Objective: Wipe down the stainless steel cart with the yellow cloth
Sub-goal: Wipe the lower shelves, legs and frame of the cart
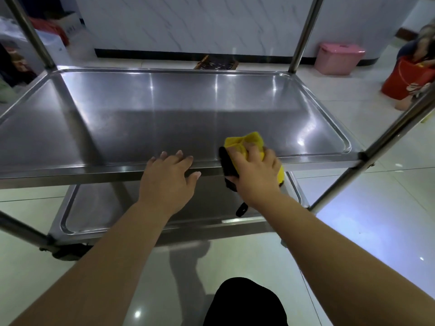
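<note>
The stainless steel cart (146, 109) fills the view, its middle shelf a shallow tray with a raised rim. My right hand (256, 170) grips a bunched yellow cloth (249, 141) with a black edge, pressed on the shelf's near rim right of centre. My left hand (169, 175) rests on the same near rim, fingers straight and spread over the edge, thumb below it. A lower shelf (98, 208) shows beneath.
Four steel uprights stand at the cart's corners, one slanting at the right (386, 142). On the tiled floor behind lie a pink bin (339, 58), a red bucket (407, 78) beside a crouching person, and a dark mat (216, 63). A cart wheel (68, 251) sits lower left.
</note>
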